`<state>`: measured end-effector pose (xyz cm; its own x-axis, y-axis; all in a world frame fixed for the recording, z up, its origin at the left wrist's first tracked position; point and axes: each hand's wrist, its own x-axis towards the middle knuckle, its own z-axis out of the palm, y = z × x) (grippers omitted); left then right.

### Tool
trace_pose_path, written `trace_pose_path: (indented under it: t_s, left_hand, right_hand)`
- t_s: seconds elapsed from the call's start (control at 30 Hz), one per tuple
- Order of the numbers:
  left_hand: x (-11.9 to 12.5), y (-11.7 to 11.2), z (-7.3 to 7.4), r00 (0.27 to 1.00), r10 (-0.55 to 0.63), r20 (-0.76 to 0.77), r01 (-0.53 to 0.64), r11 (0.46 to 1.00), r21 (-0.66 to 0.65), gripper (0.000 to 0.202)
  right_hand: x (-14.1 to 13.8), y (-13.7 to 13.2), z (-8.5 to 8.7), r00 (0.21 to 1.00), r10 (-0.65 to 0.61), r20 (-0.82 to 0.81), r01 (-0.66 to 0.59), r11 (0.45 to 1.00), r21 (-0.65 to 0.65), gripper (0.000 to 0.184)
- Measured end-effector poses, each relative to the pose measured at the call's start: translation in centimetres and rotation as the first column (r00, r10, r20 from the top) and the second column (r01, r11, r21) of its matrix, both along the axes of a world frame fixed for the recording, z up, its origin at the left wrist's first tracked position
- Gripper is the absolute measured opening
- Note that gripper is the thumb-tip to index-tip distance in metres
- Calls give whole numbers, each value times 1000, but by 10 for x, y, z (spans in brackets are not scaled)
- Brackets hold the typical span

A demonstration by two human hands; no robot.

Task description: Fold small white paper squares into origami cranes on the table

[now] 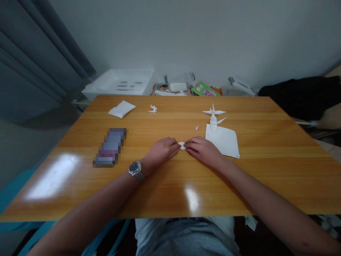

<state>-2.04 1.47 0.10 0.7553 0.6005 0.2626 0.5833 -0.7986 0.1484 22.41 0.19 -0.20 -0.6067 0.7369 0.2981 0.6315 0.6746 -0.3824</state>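
Note:
Both hands rest on the wooden table (170,177) near its middle and meet on a small folded piece of white paper (182,145). My left hand (161,152), with a watch on its wrist, pinches the paper's left side with closed fingers. My right hand (204,151) presses and pinches its right side. Most of the paper is hidden under the fingertips.
A white paper sheet (225,140) lies just right of my hands, with two folded paper cranes (213,117) behind it. A smaller crane (153,109), a paper stack (122,108), a scrap (196,127) and a blurred-out flat object (110,147) lie on the table. Clutter sits beyond the far edge.

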Motion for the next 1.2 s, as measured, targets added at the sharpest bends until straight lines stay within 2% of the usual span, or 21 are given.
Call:
trace_pose_path:
  t_s: [0.17,0.3,0.4,0.47,0.6,0.73,0.87,1.07,1.2]
  left_hand:
    - [0,0,-1,990,54,132,-39,992,-118,26]
    - [1,-2,3,951,132,280,-82,979,-184,22]
    - [2,-6,8,921,162,354,-117,983,-144,24]
    - [2,-9,9,937,145,318,-123,988,-90,25]
    - [3,-12,6,987,72,145,-70,997,-17,25]
    - [5,-13,2,998,32,45,-31,999,-14,29]
    - [7,-12,0,999,32,31,-31,999,-30,28]
    - [11,-11,0,995,68,67,-64,996,-59,27]
    - [13,-9,-2,992,77,99,-69,994,-80,22]
  right_hand:
    - [-2,0,-1,993,-71,-91,67,997,-44,15]
    - [-5,-2,4,959,-169,-228,133,977,-165,13]
    - [-5,-2,6,922,-266,-281,180,938,-295,12]
    - [-5,-1,4,916,-292,-275,199,927,-319,12]
    - [-6,2,-3,935,-273,-227,218,946,-240,11]
    - [-7,2,-9,946,-257,-196,219,956,-197,10]
    - [-8,0,-10,950,-231,-209,205,969,-140,10]
    - [-4,-4,-4,983,-60,-175,51,997,-58,7]
    - [-2,-4,-4,993,-8,-119,2,999,-45,7]
